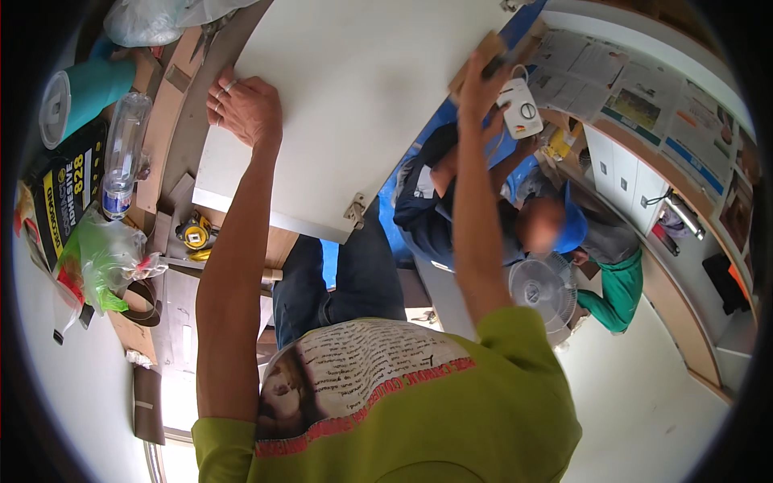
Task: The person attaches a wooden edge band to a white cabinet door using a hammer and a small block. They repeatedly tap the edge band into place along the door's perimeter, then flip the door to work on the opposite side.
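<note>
**Panel slip and pinch risk at far edge**

White cabinet panel [354,105] lying flat, spanning most of upper view, near edge overhanging above knees; small metal hinge [355,211] showing at near corner. Likely to tip or slide off if downward pressure eases, since support underneath not visible. Second person [515,217] crouched low just beside right edge of panel, small fan [541,288] nearby: at risk of being struck should panel swing or drop.

Left hand [248,109] pressed flat on panel's left edge, fingers spread, not closed on anything. Right hand [481,90] at far right edge, grip closed on wooden block [483,56]; could skid off edge and pinch fingers. Clear plastic bottle [125,153] and yellow tape measure [195,233] on cluttered desk at left, easily knocked if panel shifts.
</note>
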`<action>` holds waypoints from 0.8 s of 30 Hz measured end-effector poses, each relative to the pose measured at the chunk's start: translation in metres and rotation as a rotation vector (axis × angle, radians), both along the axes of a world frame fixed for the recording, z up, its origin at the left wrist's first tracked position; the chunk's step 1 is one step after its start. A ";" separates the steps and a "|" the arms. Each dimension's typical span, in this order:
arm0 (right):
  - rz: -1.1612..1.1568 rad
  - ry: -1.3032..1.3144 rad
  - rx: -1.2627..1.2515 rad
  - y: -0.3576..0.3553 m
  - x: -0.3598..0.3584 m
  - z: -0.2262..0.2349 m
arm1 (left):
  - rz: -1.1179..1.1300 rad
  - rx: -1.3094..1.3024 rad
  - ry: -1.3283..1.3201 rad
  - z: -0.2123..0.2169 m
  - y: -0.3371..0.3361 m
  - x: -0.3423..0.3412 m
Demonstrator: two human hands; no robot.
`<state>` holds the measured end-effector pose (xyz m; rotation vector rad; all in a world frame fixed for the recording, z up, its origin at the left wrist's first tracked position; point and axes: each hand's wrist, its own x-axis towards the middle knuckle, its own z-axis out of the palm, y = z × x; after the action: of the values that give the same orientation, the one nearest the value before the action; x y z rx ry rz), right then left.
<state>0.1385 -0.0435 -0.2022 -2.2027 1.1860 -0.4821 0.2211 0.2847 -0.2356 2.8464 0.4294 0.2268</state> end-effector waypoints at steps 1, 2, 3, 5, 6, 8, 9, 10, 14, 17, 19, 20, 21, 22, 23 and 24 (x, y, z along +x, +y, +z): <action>-0.013 -0.028 0.033 0.022 -0.019 -0.006 | 0.001 0.016 -0.019 0.000 0.002 -0.002; -0.031 -0.053 0.065 0.048 -0.041 -0.007 | -0.004 0.032 -0.037 0.000 0.003 -0.003; -0.076 0.008 0.133 0.072 -0.062 -0.006 | 0.001 0.031 -0.029 0.003 0.004 -0.003; -0.116 0.119 0.182 0.100 -0.080 0.005 | -0.006 0.023 -0.011 0.007 0.003 -0.004; -0.108 0.166 0.165 0.108 -0.080 0.013 | 0.001 0.023 -0.011 0.006 0.003 -0.004; -0.075 0.120 0.127 0.102 -0.063 0.019 | 0.024 0.030 -0.011 0.001 0.005 -0.004; -0.058 0.028 0.109 0.080 -0.047 0.015 | 0.023 0.028 -0.022 0.001 0.004 -0.001; -0.046 -0.056 0.095 0.057 -0.034 0.008 | 0.018 0.031 -0.025 0.003 0.001 -0.001; -0.019 -0.100 0.135 -0.023 0.031 0.005 | -0.011 0.053 0.011 -0.001 0.000 -0.003; -0.013 0.015 0.055 0.008 0.016 0.017 | -0.002 -0.018 0.088 0.005 0.001 -0.001; -0.038 0.023 0.132 0.052 -0.023 0.017 | 0.009 -0.011 0.034 0.006 0.000 -0.002; -0.093 0.080 0.247 0.085 -0.039 0.028 | 0.021 0.003 0.012 0.005 0.002 -0.003; 0.025 0.068 0.174 0.111 -0.084 0.009 | 0.007 0.019 0.002 0.007 0.002 -0.004; 0.078 0.068 0.134 0.122 -0.109 -0.002 | -0.012 0.039 -0.014 0.006 0.002 -0.005; 0.138 0.074 0.092 0.131 -0.132 -0.012 | -0.020 0.061 -0.026 0.006 0.003 -0.005; 0.127 0.095 0.084 0.140 -0.139 -0.011 | -0.007 0.040 -0.024 0.007 0.003 -0.003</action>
<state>-0.0005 0.0964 -0.2130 -2.2327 1.0854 -0.2726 0.2185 0.2882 -0.2291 2.8804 0.4143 0.2709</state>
